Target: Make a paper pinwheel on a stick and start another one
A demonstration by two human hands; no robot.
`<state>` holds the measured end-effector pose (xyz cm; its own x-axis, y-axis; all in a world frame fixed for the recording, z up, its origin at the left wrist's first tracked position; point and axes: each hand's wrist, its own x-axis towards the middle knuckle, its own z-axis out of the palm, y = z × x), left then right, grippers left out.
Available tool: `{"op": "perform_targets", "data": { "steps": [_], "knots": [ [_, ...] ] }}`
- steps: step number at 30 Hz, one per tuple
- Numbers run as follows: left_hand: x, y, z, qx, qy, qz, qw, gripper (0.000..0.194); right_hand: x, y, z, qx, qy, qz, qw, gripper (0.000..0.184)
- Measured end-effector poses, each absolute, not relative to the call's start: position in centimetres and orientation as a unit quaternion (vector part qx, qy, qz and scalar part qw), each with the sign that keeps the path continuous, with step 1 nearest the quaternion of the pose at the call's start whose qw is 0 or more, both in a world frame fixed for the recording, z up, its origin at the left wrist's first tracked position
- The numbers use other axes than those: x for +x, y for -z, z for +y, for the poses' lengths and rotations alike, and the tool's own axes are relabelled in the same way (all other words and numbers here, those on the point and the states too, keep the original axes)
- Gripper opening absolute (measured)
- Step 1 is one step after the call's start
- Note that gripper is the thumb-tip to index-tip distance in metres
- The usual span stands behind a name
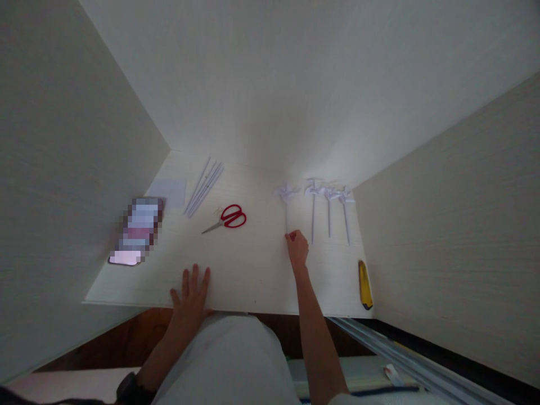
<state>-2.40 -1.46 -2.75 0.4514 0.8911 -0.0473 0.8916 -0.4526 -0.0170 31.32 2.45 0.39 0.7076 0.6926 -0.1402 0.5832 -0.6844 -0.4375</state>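
My right hand [297,248] pinches the lower end of the stick of a white paper pinwheel [287,194], whose blades point away from me. To its right lie several finished-looking pinwheels [329,194] in a row, sticks toward me. My left hand [192,295] rests flat near the front edge of the white tabletop [253,270], fingers spread and holding nothing. Red-handled scissors [232,216] lie between the hands, farther back, with the blades pointing left.
Several thin white sticks [205,188] lie at the back left, beside a square of white paper [175,193]. A phone [137,230] with a blurred screen is at the left edge. A yellow cutter knife [365,284] lies at the front right. White panels enclose the sides and back.
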Motion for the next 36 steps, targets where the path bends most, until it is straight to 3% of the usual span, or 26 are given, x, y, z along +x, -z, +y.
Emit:
{"op": "perform_targets", "data": {
  "steps": [6, 14, 30, 36],
  "knots": [
    [-2.5, 3.1, -1.5, 0.851, 0.020, 0.525, 0.005, 0.059, 34.5, -1.0, 3.2, -0.914, -0.111, -0.325, 0.214, 0.031],
    [-2.6, 3.6, -1.4, 0.850, 0.026, 0.526, 0.008, 0.060, 43.3, -3.5, -3.1, -0.963, 0.022, -0.141, 0.228, 0.034],
    [-2.8, 4.7, -1.0, 0.862, -0.006, 0.506, 0.023, 0.056, 48.4, -3.9, -3.9, -0.982, 0.008, -0.072, 0.174, 0.033],
    [-2.9, 5.0, -1.0, 0.863, -0.013, 0.504, 0.026, 0.059, 46.7, -4.1, -3.4, -0.974, 0.018, -0.138, 0.179, 0.035]
  ]
}}
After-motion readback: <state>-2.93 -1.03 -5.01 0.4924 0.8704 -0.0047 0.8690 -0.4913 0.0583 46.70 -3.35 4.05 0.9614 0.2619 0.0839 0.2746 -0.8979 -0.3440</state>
